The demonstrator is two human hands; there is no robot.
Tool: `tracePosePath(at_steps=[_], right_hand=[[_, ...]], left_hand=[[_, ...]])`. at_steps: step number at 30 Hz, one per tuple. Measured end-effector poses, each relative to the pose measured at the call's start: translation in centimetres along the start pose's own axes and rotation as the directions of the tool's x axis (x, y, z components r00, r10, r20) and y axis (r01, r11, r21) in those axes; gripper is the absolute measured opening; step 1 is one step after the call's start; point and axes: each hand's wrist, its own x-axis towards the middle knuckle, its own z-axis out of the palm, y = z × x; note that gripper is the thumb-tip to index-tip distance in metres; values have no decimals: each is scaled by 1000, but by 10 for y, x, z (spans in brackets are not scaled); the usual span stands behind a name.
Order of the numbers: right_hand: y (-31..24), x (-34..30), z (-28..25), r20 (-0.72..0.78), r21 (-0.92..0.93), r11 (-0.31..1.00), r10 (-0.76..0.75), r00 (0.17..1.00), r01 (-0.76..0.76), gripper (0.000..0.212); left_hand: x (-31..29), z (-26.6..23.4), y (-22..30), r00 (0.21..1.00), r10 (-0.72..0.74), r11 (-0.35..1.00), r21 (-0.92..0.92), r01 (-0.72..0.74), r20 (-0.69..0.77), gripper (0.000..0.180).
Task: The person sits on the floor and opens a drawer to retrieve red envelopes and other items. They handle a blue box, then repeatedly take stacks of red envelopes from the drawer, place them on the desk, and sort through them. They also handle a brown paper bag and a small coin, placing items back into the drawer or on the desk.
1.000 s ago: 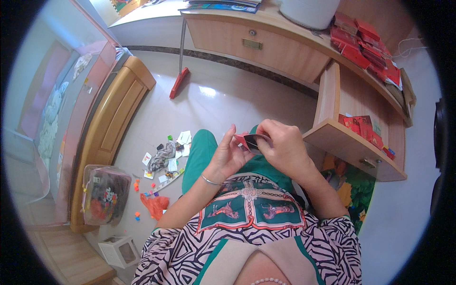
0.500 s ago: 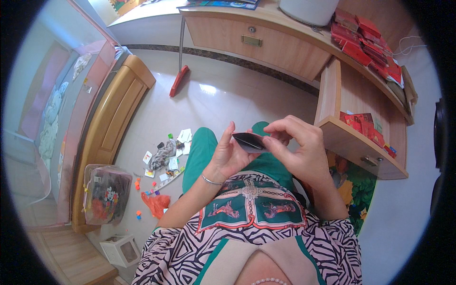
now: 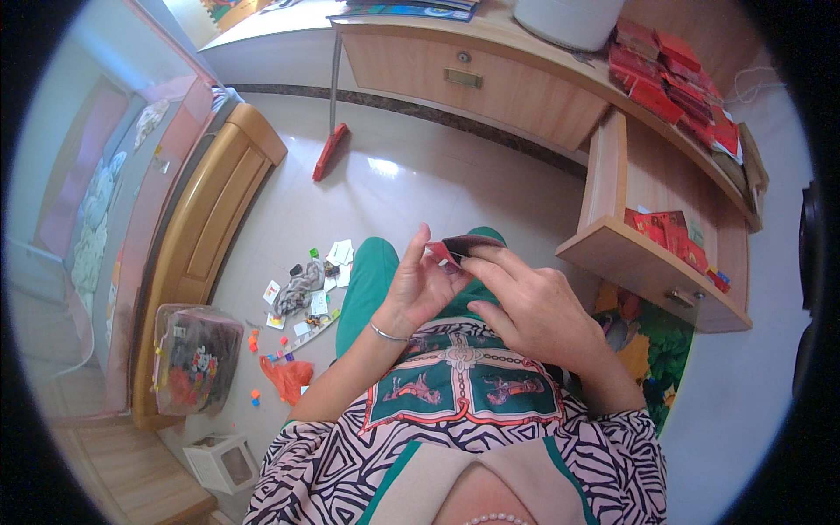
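Above my lap, my left hand (image 3: 415,294) holds a small flat envelope (image 3: 472,241), its thumb raised along the left edge and its palm turned up. One part of the envelope looks dark, another part reddish, and it seems to stand partly spread. My right hand (image 3: 535,297) reaches in from the right with its fingers bent over the envelope's dark part, and some fingertips are hidden behind or inside it. The right thumb lies lower, apart from the envelope. Whether anything is inside the envelope cannot be made out.
An open drawer (image 3: 652,278) with red envelopes (image 3: 669,232) juts out at right. More red packets (image 3: 661,74) pile on the desk (image 3: 525,48). Toys and cards (image 3: 302,293) litter the floor at left, near a clear bag (image 3: 197,359). A red-footed pole (image 3: 331,150) stands ahead.
My right hand has moved left and down over the envelope, its fingers now on the dark part. The envelope has tilted, and a reddish part shows beside my left hand.
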Motion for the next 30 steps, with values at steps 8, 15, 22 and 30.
tracePosePath(at_steps=[8, 15, 22, 30], right_hand=[[24, -5, 19, 191, -43, 993, 117, 975, -111, 39], [29, -3, 10, -5, 98, 995, 6, 1000, -6, 32], [33, -6, -15, -33, 555, 791, 332, 943, -259, 16], [35, -5, -15, -131, 630, 715, 484, 865, -304, 9]], left_hand=[[3, -15, -7, 995, 50, 988, 147, -38, -81, 54], [1, -11, -3, 985, 25, 993, 117, -5, -170, 53], [-1, -5, -4, 993, -38, 994, 95, 49, -109, 64], [-5, 1, -11, 987, -130, 989, 65, 136, -92, 64]])
